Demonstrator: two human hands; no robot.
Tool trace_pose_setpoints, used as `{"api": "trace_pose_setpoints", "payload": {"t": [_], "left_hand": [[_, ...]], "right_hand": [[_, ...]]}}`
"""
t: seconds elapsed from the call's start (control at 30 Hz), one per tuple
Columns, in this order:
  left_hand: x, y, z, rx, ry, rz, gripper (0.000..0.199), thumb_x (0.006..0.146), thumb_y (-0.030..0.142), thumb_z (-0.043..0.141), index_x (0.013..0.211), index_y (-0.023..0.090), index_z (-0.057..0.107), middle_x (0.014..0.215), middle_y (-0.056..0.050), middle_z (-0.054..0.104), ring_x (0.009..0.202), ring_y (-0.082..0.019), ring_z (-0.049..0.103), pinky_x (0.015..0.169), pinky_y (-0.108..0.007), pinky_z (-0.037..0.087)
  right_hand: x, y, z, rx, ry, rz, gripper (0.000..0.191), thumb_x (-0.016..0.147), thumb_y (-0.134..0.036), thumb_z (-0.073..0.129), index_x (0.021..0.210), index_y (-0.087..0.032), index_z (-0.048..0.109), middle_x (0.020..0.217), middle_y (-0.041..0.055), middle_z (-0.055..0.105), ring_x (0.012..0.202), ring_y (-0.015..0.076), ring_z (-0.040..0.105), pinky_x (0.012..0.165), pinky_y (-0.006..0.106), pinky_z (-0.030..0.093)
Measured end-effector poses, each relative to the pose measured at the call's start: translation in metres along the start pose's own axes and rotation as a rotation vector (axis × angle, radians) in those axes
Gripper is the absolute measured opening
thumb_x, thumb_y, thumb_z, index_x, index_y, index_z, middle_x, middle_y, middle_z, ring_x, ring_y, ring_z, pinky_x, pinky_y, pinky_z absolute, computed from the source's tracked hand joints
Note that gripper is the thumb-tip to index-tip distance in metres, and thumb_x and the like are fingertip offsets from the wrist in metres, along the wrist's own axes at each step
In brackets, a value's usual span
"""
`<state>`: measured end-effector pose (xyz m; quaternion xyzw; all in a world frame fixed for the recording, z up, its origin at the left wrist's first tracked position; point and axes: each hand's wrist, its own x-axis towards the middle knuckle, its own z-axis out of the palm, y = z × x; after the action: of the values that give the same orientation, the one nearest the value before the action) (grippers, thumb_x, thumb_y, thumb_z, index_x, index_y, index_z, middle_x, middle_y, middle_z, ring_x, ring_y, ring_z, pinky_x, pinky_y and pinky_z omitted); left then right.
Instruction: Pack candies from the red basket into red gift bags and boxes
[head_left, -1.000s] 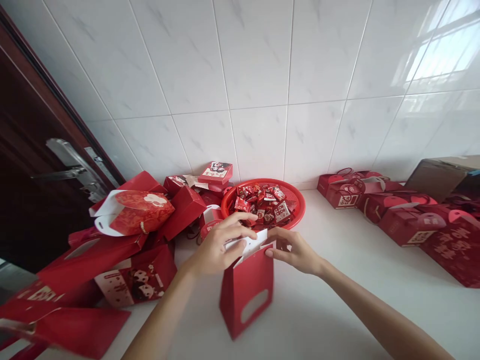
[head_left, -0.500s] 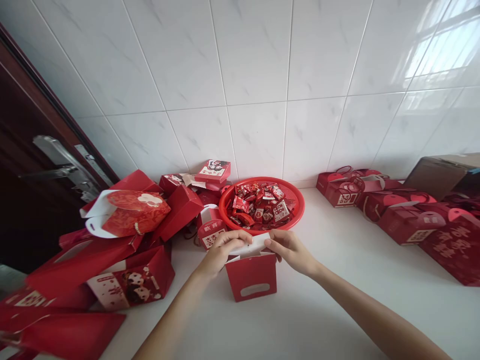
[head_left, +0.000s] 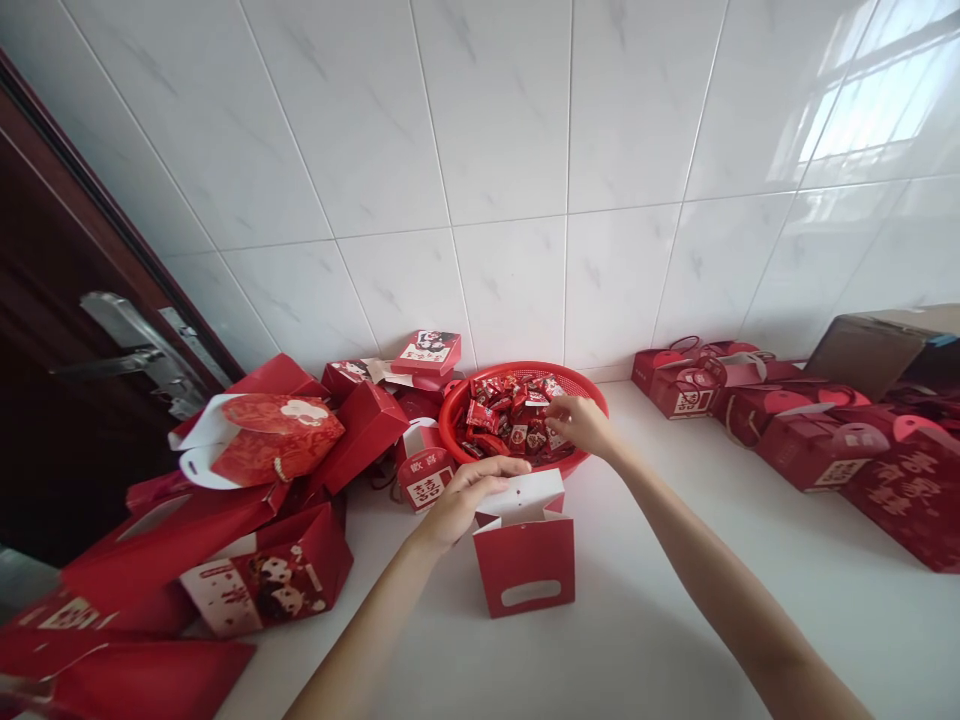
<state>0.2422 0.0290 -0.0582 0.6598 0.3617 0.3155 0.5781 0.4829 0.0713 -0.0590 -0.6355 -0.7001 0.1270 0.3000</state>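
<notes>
A small red gift box [head_left: 525, 565] stands upright on the counter with its top unfolded and an oval cut-out low on the front. My left hand [head_left: 466, 497] grips its white rear flap, thumb and fingers closed on the edge. Behind the box, a red plastic basket [head_left: 598, 383] holds many wrapped candies [head_left: 517, 415], mostly red. My right hand [head_left: 585, 424] is over the basket's right side with fingers curled down at the candies. What its fingertips grip, if anything, is hidden.
Red boxes [head_left: 277, 585] lie in a heap on the left, near a dark door [head_left: 67, 300]. Several red gift boxes with handles [head_left: 806, 450] stand along the right, beside a brown carton [head_left: 859, 350]. A white tiled wall [head_left: 510, 280] rises behind the counter.
My right hand has let go of the box's flap and moved up and away to the candies in the basket. My left hand stays on the flap; the box's top is spread wider.
</notes>
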Motion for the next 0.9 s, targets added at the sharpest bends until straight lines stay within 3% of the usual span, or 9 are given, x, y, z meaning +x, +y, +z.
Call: {"api": "trace_pose_setpoints", "payload": {"t": [0.13,0.23,0.3,0.43,0.53,0.63,0.77,0.9], "left_hand": [[0.001,0.004,-0.008,-0.069,-0.087,0.071,0.047,0.086,0.041,0.063,0.128,0.021,0.067,0.110,-0.009,0.075,0.097,-0.024,0.067,0.087,-0.032,0.049],[0.005,0.008,-0.020,-0.171,-0.136,0.121,0.052,0.092,0.053,0.056,0.129,0.018,0.065,0.108,-0.013,0.075,0.097,-0.025,0.069,0.087,-0.035,0.051],[0.012,0.009,-0.030,-0.162,-0.120,0.145,0.053,0.091,0.056,0.055,0.123,0.016,0.067,0.107,-0.014,0.075,0.095,-0.025,0.070,0.087,-0.037,0.052],[0.042,0.004,-0.044,0.193,-0.060,0.155,0.040,0.089,0.048,0.061,0.111,0.017,0.074,0.105,-0.011,0.077,0.096,-0.025,0.071,0.091,-0.038,0.054],[0.073,-0.001,-0.042,0.543,-0.079,0.144,0.028,0.085,0.032,0.063,0.106,0.020,0.077,0.109,-0.008,0.078,0.101,-0.026,0.072,0.091,-0.036,0.054],[0.104,-0.004,-0.032,0.885,-0.111,0.099,0.029,0.082,0.018,0.063,0.107,0.023,0.077,0.116,-0.006,0.077,0.109,-0.025,0.071,0.094,-0.031,0.053],[0.139,-0.009,-0.016,1.034,-0.037,0.013,0.034,0.075,0.019,0.072,0.108,0.021,0.075,0.120,-0.013,0.075,0.117,-0.032,0.068,0.096,-0.037,0.052],[0.155,-0.017,-0.011,1.066,0.019,-0.055,0.026,0.067,0.026,0.080,0.091,0.019,0.074,0.106,-0.017,0.077,0.104,-0.038,0.072,0.087,-0.042,0.053]], "right_hand": [[0.014,0.004,0.014,-0.223,-0.102,0.075,0.023,0.080,-0.021,0.068,0.103,-0.018,0.070,0.112,0.0121,0.070,0.112,0.0309,0.061,0.083,0.033,0.046],[0.018,0.007,0.019,-0.246,-0.130,0.101,0.042,0.070,-0.024,0.079,0.110,-0.017,0.068,0.122,0.0153,0.066,0.117,0.0353,0.057,0.084,0.034,0.046],[0.020,0.008,0.020,-0.252,-0.155,0.102,0.040,0.068,-0.025,0.081,0.105,-0.019,0.069,0.118,0.0125,0.068,0.113,0.0333,0.059,0.082,0.032,0.045],[0.020,0.009,0.017,-0.232,-0.171,0.124,0.015,0.075,-0.022,0.071,0.090,-0.020,0.070,0.100,0.0073,0.071,0.097,0.0262,0.065,0.070,0.028,0.042],[0.018,0.008,0.014,-0.199,-0.159,0.154,0.014,0.078,-0.022,0.066,0.092,-0.020,0.069,0.099,0.0057,0.072,0.093,0.0230,0.066,0.065,0.026,0.040],[0.017,0.008,0.013,-0.170,-0.158,0.167,0.015,0.077,-0.023,0.066,0.092,-0.021,0.069,0.100,0.0045,0.072,0.092,0.0216,0.066,0.063,0.025,0.039],[0.018,0.009,0.014,-0.151,-0.158,0.173,0.014,0.074,-0.023,0.069,0.088,-0.022,0.070,0.100,0.0041,0.073,0.092,0.0225,0.065,0.063,0.026,0.038],[0.018,0.011,0.016,-0.129,-0.150,0.174,0.013,0.072,-0.023,0.070,0.085,-0.023,0.071,0.098,0.0042,0.073,0.092,0.0240,0.065,0.063,0.027,0.038]]}}
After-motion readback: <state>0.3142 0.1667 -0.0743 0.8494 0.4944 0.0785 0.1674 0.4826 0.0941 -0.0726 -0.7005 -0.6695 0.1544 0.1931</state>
